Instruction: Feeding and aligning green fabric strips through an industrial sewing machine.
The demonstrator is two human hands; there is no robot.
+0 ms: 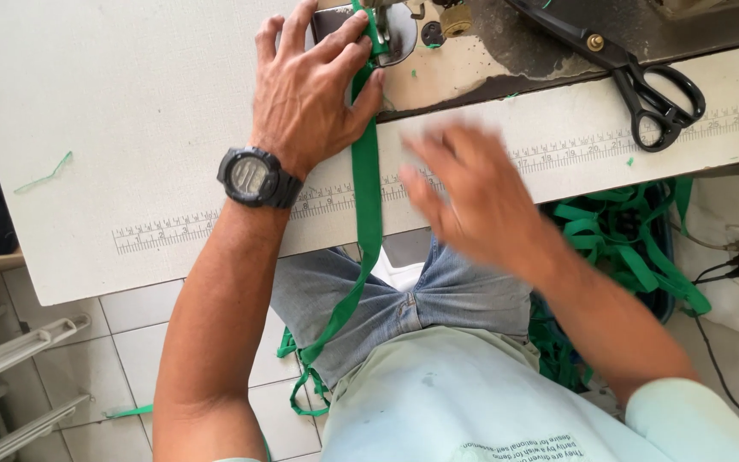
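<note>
Fingers (348, 38) of the left hand (310, 90) lie spread and pressed flat on the long green woven fabric strap (367, 184), pinning it to the table at twelve o'clock, just at the metal presser foot of the sewing machine (389, 26); judging by the grip, this keeps the strap straight as it feeds in. A black digital wristwatch (254, 177) sits on that wrist. The right hand (472, 192) hovers at about three o'clock of the strap, blurred (whether its fingers are apart or together I cannot tell), holding nothing that shows.

The strap runs from the foot down over the table's edge toward six o'clock, across the blue denim lap (387, 299).

The white work table (130, 111) carries a printed ruler strip (173, 229) along its front. Black-handled tailor's shears (635, 73) lie at two o'clock. A heap of more green straps (626, 239) fills a bin at four o'clock, above a white tiled floor (147, 342).
</note>
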